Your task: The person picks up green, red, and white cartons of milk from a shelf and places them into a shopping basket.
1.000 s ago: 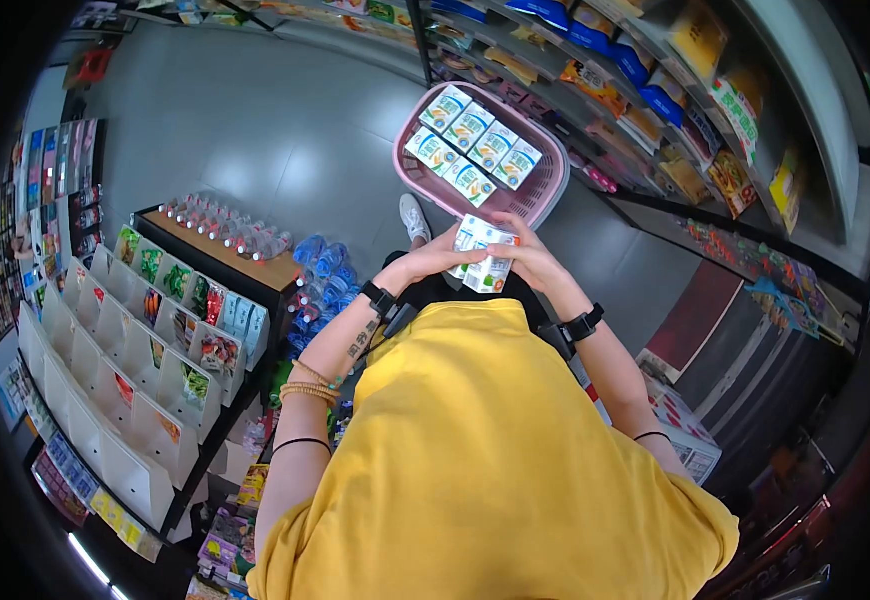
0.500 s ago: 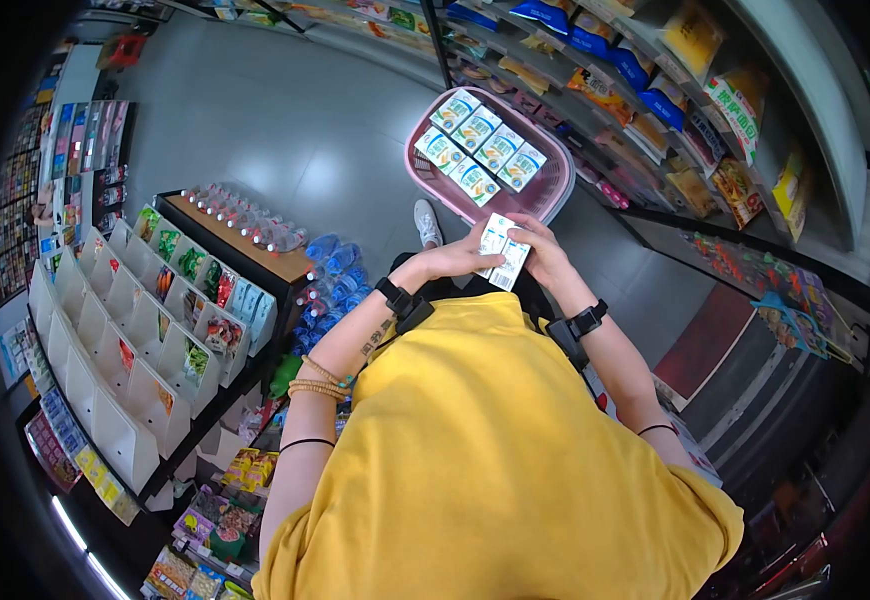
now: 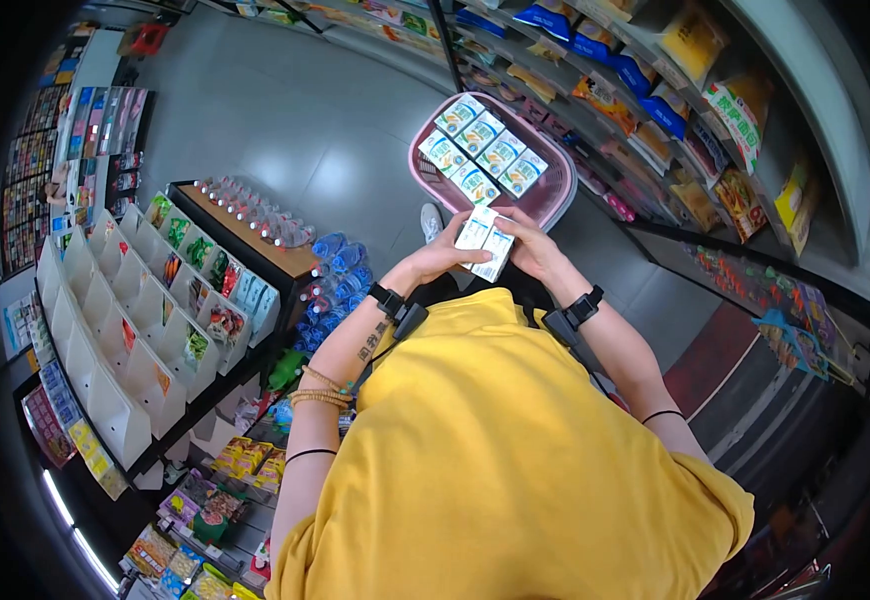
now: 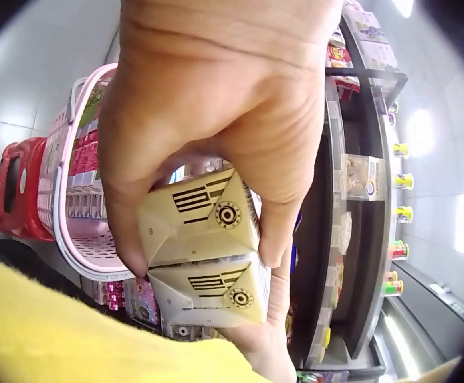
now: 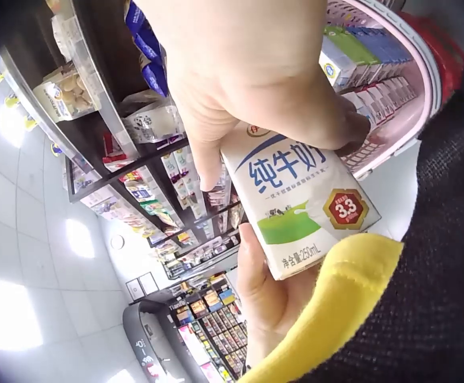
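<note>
Two milk cartons (image 3: pixel 484 243) are now turning their plainer printed sides up, after showing brighter faces a second ago. They're sitting side by side between both hands, just short of the pink basket (image 3: pixel 545 202); the left hand (image 3: pixel 437 258) is pinching them between thumb and fingers, and the right hand (image 3: pixel 539 252) is gripping with curled fingers. A shoe (image 3: pixel 431 222) is standing near the basket, a red stool (image 4: pixel 18 187) beside it. Inside, packs (image 3: pixel 480 133) are lying in rows. Leftward, a compartmented rack (image 3: pixel 105 385) is holding packets (image 3: pixel 198 250), with bottles (image 3: pixel 255 210) standing beyond.
</note>
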A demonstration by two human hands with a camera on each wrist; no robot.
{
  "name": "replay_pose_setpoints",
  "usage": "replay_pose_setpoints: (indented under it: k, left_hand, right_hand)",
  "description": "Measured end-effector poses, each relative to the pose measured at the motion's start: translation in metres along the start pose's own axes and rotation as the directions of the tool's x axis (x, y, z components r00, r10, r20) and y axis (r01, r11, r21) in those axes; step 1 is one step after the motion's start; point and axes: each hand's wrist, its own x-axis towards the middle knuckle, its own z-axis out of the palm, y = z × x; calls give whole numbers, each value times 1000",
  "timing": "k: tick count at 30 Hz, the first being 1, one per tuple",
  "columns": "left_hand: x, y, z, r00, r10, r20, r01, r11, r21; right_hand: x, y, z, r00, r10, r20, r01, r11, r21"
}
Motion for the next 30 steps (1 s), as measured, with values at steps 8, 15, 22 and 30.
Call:
replay_pose_setpoints:
  k: [8, 15, 22, 30]
  left_hand:
    - [-6, -4, 3, 994, 84, -72, -61, 960, 272]
    - [-11, -8, 6, 978, 182, -103, -82, 789, 609]
    - [-21, -37, -45, 869, 358, -341, -73, 776, 626]
    - [-106, -149, -147, 598, 317, -736, 134, 866, 482]
  right_hand:
    - [0, -27, 4, 983, 183, 9, -166, 909, -383]
    - [10, -12, -9, 990, 138, 37, -89, 799, -595]
    - [29, -17, -59, 966, -236, -102, 74, 635, -769]
    - [38, -14, -92, 826, -556, -95, 31, 212, -977]
